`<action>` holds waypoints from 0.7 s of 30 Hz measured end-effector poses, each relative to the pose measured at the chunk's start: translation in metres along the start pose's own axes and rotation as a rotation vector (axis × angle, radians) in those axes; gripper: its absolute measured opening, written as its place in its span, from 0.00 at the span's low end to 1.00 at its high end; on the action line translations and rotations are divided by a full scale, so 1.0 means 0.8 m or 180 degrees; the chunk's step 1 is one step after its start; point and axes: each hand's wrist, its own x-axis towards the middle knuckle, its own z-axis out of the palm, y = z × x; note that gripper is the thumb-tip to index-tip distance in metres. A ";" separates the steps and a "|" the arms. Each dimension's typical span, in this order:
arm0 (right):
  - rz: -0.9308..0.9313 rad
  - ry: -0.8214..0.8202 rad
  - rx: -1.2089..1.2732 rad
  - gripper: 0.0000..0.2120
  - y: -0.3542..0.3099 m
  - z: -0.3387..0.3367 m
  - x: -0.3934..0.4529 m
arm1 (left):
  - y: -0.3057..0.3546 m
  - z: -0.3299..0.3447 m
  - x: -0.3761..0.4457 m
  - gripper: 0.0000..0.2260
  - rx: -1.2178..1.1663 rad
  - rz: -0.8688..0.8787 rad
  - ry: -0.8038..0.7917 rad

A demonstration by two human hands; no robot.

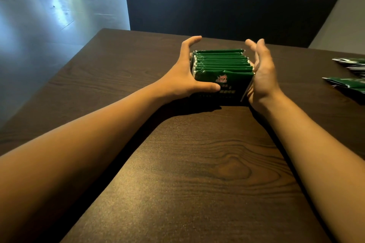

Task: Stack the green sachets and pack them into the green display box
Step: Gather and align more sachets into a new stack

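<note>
A row of green sachets [223, 61] stands on edge, packed face to face, in the middle of the dark wooden table [197, 163]. The near face [227, 87] is dark green with a red building emblem; I cannot tell whether it is a sachet or the wall of the green display box. My left hand [185, 73] cups the row's left side, thumb pressed on the near face, fingers curved past the far end without touching. My right hand [262, 73] lies flat against the right side, its fingers straight and blurred.
More loose green sachets [348, 85] lie at the table's right edge, with another small heap [351, 63] behind them. A dark upholstered bench back [227, 2] rises beyond the far edge. The table's left edge drops to a shiny floor [39, 25].
</note>
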 end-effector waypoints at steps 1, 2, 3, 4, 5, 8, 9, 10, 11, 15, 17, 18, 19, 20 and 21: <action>0.0047 -0.0119 -0.0017 0.26 -0.001 0.001 -0.002 | 0.001 0.000 0.000 0.52 -0.0019 0.0004 -0.0031; 0.0057 -0.0184 -0.0063 0.26 -0.002 0.002 -0.004 | 0.001 0.000 0.000 0.53 -0.0025 0.0013 -0.0061; 0.0047 -0.0211 -0.0076 0.26 -0.001 0.003 -0.005 | 0.001 0.000 0.000 0.53 -0.0023 0.0015 -0.0084; 0.0040 -0.0236 -0.0086 0.26 -0.001 0.004 -0.007 | 0.001 0.000 0.001 0.53 -0.0014 0.0018 -0.0097; 0.0019 -0.0249 -0.0137 0.24 -0.001 0.004 -0.006 | 0.001 0.000 0.001 0.53 0.0010 0.0035 -0.0093; -0.0081 -0.0082 -0.0588 0.18 0.001 0.004 -0.007 | -0.002 0.003 0.001 0.50 0.0135 0.0144 0.0095; -0.0145 0.0017 -0.0719 0.17 0.002 0.003 -0.007 | -0.002 0.004 0.001 0.49 0.0139 0.0172 0.0144; -0.0219 0.0050 -0.0786 0.17 0.002 0.003 -0.007 | -0.002 0.004 0.001 0.48 0.0122 0.0180 0.0171; -0.0267 -0.0018 -0.0801 0.20 0.001 0.001 -0.007 | -0.003 0.004 0.001 0.47 0.0106 0.0171 0.0184; -0.0254 -0.0907 -0.1202 0.40 -0.006 -0.013 -0.009 | -0.005 0.004 0.002 0.46 0.0110 0.0168 0.0183; -0.0392 -0.1065 -0.1588 0.49 -0.005 -0.018 -0.008 | -0.005 0.003 0.003 0.49 0.0110 0.0128 0.0100; -0.0449 -0.1042 -0.1706 0.51 -0.005 -0.018 -0.007 | -0.005 0.001 0.003 0.51 0.0093 0.0095 0.0041; -0.0484 -0.1005 -0.1773 0.51 -0.004 -0.018 -0.006 | -0.005 0.000 0.004 0.52 0.0081 0.0059 -0.0010; -0.0496 -0.1000 -0.1798 0.52 -0.004 -0.019 -0.005 | -0.005 -0.001 0.005 0.53 0.0081 0.0028 -0.0052; -0.0458 -0.1029 -0.1793 0.54 -0.004 -0.022 -0.003 | -0.005 -0.002 0.005 0.54 0.0087 -0.0006 -0.0087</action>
